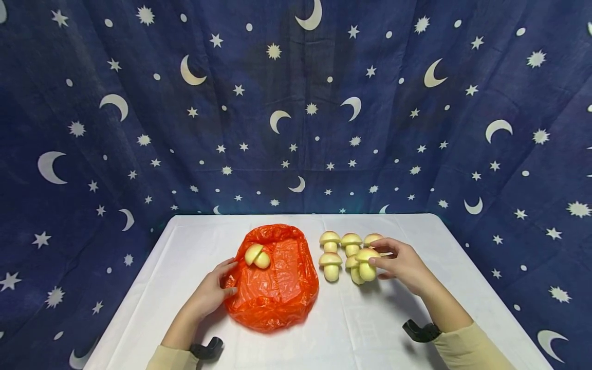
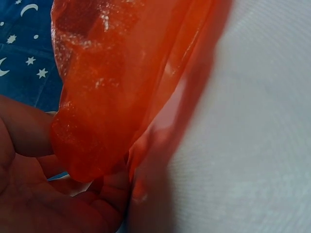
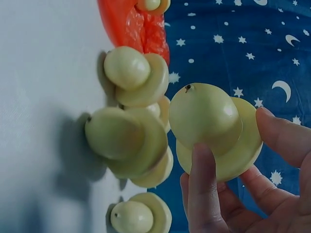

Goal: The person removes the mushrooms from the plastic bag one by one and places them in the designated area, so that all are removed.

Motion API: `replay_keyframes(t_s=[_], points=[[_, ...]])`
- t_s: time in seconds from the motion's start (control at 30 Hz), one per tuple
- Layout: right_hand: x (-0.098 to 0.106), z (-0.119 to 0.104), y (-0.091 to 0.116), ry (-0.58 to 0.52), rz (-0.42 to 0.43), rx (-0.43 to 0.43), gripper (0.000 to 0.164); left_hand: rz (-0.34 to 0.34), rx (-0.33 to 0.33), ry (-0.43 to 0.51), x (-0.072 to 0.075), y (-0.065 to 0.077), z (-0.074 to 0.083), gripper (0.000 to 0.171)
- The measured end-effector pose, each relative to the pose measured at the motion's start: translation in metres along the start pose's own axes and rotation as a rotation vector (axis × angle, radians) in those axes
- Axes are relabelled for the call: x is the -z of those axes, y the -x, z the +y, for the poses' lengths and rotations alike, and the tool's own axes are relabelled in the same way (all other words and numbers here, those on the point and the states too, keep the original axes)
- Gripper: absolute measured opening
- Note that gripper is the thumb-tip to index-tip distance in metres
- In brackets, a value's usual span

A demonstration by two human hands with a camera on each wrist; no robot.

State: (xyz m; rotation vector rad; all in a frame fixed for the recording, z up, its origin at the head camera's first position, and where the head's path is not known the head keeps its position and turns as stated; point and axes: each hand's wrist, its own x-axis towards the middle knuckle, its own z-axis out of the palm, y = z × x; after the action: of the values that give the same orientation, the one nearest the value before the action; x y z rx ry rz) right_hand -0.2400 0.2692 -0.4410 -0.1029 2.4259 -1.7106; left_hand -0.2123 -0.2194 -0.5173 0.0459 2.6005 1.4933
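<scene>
A mushroom [image 1: 366, 263] with a pale stem and a yellowish, red-tinged cap is in my right hand [image 1: 401, 263], pinched between thumb and fingers above the white table. The right wrist view shows this mushroom [image 3: 206, 119] raised off the surface, beside others. My left hand [image 1: 210, 290] holds the left rim of an open red plastic bag [image 1: 289, 270]. In the left wrist view, the bag's edge [image 2: 92, 145] lies between thumb and fingers. One mushroom [image 1: 257, 256] lies tilted inside the bag, at its upper left.
Several more mushrooms stand in two rows right of the bag, among them a front-left one [image 1: 330, 266] and a back-middle one [image 1: 351, 243]. My right hand partly covers the back-right mushroom [image 1: 372, 239]. A starry blue cloth [image 1: 296, 128] hangs behind the white table [image 1: 319, 339].
</scene>
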Motion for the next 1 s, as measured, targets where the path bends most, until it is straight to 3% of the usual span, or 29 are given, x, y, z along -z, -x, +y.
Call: replay_keyframes(t_s=[0.47,1.0], points=[[0.017,0.015,0.004,0.039,0.016,-0.007,0.064,-0.005,0.021,0.006,0.001,0.001,0.000,0.072],[0.028,0.038,-0.001,0.082,0.077,-0.097,0.065,0.002,0.023,0.005,0.001,0.003,0.001,0.070]])
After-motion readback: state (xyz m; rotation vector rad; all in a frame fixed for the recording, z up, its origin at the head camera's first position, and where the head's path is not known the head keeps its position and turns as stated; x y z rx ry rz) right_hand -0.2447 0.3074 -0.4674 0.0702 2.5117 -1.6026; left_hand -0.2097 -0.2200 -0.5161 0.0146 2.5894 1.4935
